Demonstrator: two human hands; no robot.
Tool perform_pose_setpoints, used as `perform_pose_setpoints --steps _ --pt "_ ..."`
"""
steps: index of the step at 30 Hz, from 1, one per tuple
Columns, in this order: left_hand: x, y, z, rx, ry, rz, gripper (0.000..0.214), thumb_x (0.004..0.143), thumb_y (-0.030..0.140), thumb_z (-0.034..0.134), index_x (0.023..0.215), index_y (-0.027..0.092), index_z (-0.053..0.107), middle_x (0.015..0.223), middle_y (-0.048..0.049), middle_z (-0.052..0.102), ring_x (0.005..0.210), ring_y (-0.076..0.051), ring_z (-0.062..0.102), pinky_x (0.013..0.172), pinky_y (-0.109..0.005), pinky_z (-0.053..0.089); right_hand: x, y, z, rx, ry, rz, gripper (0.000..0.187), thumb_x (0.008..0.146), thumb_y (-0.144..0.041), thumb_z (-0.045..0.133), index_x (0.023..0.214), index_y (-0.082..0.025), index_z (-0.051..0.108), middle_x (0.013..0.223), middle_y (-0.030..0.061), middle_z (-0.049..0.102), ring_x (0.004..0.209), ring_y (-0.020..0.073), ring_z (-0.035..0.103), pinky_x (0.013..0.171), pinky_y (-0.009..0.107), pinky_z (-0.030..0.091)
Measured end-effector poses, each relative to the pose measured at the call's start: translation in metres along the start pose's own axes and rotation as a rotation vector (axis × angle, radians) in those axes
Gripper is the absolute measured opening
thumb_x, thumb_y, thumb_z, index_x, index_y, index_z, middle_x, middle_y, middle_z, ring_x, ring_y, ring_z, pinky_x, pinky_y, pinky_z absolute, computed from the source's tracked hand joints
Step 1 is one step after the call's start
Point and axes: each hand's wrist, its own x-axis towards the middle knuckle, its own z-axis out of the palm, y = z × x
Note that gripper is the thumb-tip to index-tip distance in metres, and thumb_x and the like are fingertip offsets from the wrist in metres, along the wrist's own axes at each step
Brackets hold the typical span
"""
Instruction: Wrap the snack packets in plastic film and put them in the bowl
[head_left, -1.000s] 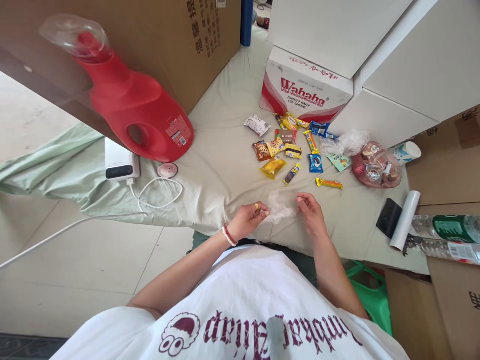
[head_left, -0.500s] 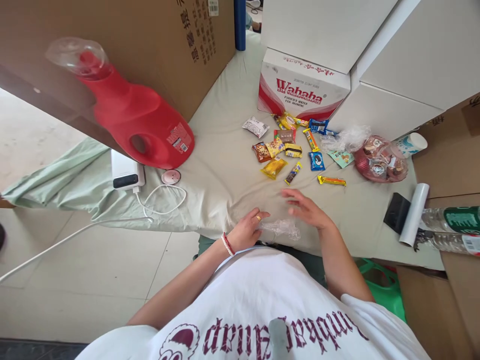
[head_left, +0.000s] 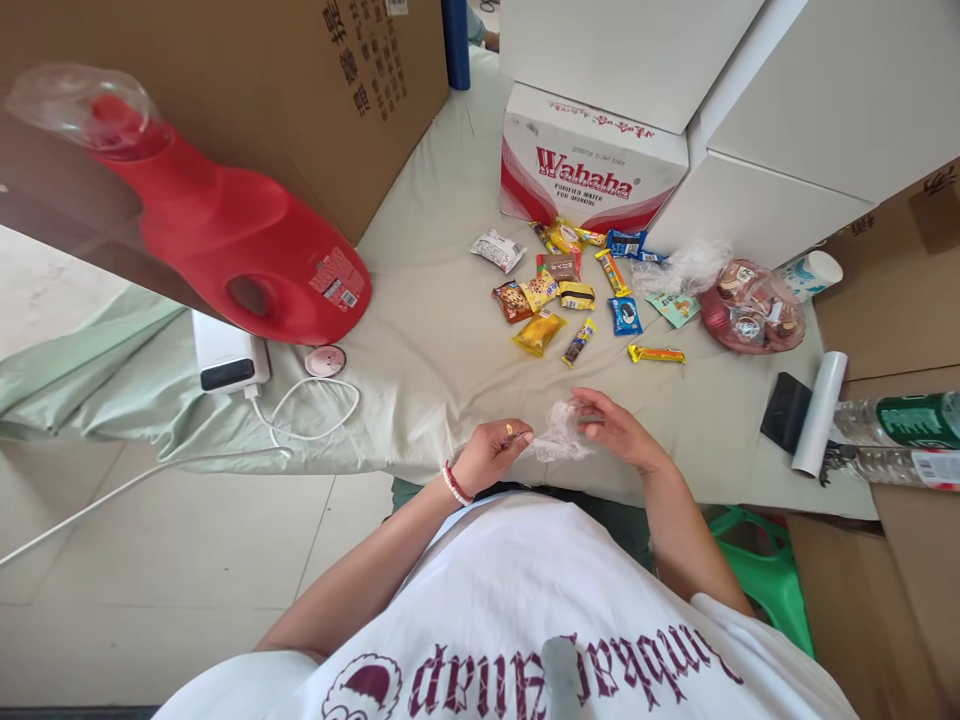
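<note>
A crumpled clear plastic bag (head_left: 556, 440) stretches between my hands just above the near edge of the cloth. My left hand (head_left: 491, 455), with a ring and a red-and-white bracelet, is closed with thumb and finger pinching the bag's left end. At its right end is my right hand (head_left: 616, 428), fingers apart and slightly curved; whether they touch the plastic is hard to tell. Beyond the hands lie several wrapped snacks, among them a yellow packet (head_left: 538, 332), a small chocolate bar (head_left: 578, 343), a blue packet (head_left: 625, 316) and a yellow stick-shaped one (head_left: 657, 355).
A red detergent bottle (head_left: 277, 245), a white power bank (head_left: 229, 355) with its cable and a pink round tin (head_left: 325, 361) are on the left. A Wahaha carton (head_left: 592, 165) stands behind the snacks. Rightward are a pink bowl (head_left: 752, 310), a paper cup (head_left: 814, 275) and bottles (head_left: 900, 420).
My left hand has closed on the clear bag and lifted its end from the cloth. My right hand has come down closer to the bag's other end. The whole view has shifted slightly.
</note>
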Motion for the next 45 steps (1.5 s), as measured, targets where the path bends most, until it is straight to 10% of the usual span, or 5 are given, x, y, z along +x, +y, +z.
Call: perform_pose_setpoints --steps 5,18,30,39,45 --pt "0.001 -0.003 0.002 -0.081 0.129 -0.061 0.05 0.1 0.065 0.049 0.081 0.021 0.064 0.065 0.0024 0.049 0.059 -0.012 0.04 0.057 -0.026 0.033 0.013 0.002 0.013 0.027 0.024 0.097 0.038 0.074 -0.053 0.088 0.087 -0.02 0.075 0.071 -0.0017 0.065 0.062 0.0109 0.054 0.058 0.023 0.046" --pt "0.008 -0.018 -0.004 -0.314 0.581 -0.172 0.049 0.096 0.069 0.056 0.084 0.022 0.066 0.065 0.0034 0.05 0.062 -0.013 0.046 0.064 -0.027 0.042 0.005 0.013 -0.008 0.362 0.396 0.232 0.05 0.06 -0.047 0.096 0.08 -0.021 0.058 0.059 -0.0096 0.048 0.04 0.0013 0.031 0.033 0.014 0.019" --pt "-0.012 -0.011 -0.04 0.19 -0.169 0.247 0.029 0.098 0.048 0.061 0.092 0.025 0.078 0.104 -0.0114 0.073 0.119 -0.028 0.063 0.106 -0.047 0.049 0.006 0.017 -0.017 0.454 0.585 0.033 0.047 0.06 -0.045 0.099 0.082 -0.024 0.063 0.079 -0.004 0.066 0.07 0.0122 0.062 0.063 0.025 0.058" --pt "-0.002 0.011 -0.043 0.308 0.271 0.168 0.036 0.101 0.052 0.056 0.088 0.022 0.07 0.117 -0.0129 0.07 0.117 -0.027 0.059 0.109 -0.049 0.047 0.009 -0.005 -0.007 0.312 0.354 -0.058 0.038 0.073 -0.05 0.09 0.09 -0.026 0.066 0.079 -0.0029 0.068 0.07 0.0138 0.065 0.066 0.026 0.053" --pt "0.039 0.019 0.002 0.221 0.065 -0.033 0.027 0.085 0.043 0.071 0.103 0.022 0.067 0.107 -0.0068 0.071 0.099 -0.023 0.066 0.09 -0.035 0.051 0.029 -0.028 0.01 0.222 0.221 -0.017 0.043 0.073 -0.057 0.087 0.097 -0.026 0.07 0.086 -0.0006 0.072 0.077 0.0173 0.067 0.074 0.031 0.057"
